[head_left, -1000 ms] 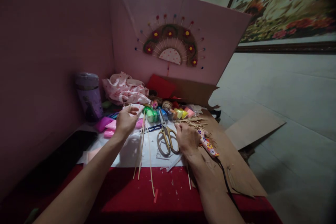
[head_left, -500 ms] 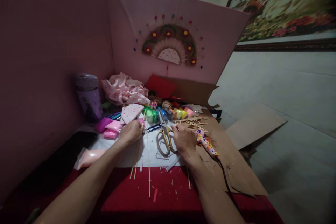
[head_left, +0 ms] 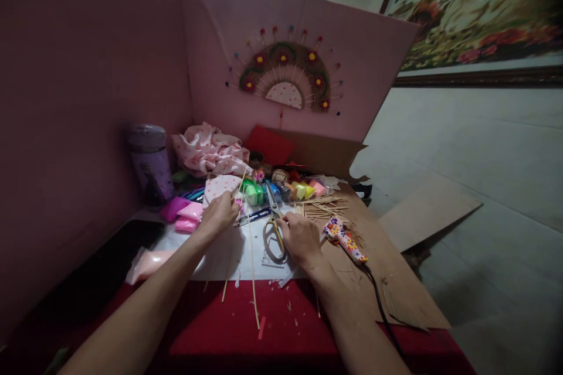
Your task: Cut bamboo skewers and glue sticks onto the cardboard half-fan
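My left hand is closed around thin bamboo sticks, whose upper ends poke out past the fingers, in front of a polka-dot fabric half-circle. Over the right handle loop of the scissors my right hand is closed, with its fingertips at the handle; the blades point away from me. Just left of the scissors, another bamboo stick lies across the white sheet and red cloth. A dark blue pair of snips lies between my hands.
A flowered glue gun with a black cord lies on cardboard at the right, near piled sticks. Bagged colored clay lines the back. A purple tumbler stands left. A decorated fan hangs on the pink panel.
My right hand has shifted left onto the scissors' handle, covering its right loop. The sticks in my left hand have tilted, with their upper ends leaning right.
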Available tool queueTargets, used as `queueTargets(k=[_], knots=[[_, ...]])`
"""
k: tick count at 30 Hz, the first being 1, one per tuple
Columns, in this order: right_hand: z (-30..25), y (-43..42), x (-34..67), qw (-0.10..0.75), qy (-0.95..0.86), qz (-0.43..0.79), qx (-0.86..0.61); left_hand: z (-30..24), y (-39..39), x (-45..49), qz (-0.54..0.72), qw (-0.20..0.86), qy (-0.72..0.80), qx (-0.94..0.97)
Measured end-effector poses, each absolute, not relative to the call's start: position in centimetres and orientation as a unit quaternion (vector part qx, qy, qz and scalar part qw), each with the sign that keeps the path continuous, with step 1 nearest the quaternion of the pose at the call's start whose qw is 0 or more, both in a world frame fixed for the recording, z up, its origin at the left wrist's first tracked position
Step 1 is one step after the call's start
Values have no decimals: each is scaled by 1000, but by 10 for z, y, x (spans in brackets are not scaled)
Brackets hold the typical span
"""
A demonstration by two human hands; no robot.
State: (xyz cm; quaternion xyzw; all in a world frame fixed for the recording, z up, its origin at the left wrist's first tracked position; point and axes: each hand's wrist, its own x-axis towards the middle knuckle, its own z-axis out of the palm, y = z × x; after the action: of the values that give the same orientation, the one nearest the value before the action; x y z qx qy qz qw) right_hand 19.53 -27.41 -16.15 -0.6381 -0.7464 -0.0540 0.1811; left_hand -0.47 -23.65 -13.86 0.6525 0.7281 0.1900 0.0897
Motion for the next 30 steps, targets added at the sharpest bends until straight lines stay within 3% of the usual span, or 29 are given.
queueTargets(k=[13, 19, 30], knots=[[-165, -279, 191, 156, -768, 1, -622, -136, -236, -3, 508, 165, 603, 592], [-165, -276, 190, 193, -729, 58, -655, -126, -240, -1, 669, 266, 453, 526], [-171, -262, 193, 272, -667, 172, -672, -122, -250, 11, 721, 345, 304, 519]])
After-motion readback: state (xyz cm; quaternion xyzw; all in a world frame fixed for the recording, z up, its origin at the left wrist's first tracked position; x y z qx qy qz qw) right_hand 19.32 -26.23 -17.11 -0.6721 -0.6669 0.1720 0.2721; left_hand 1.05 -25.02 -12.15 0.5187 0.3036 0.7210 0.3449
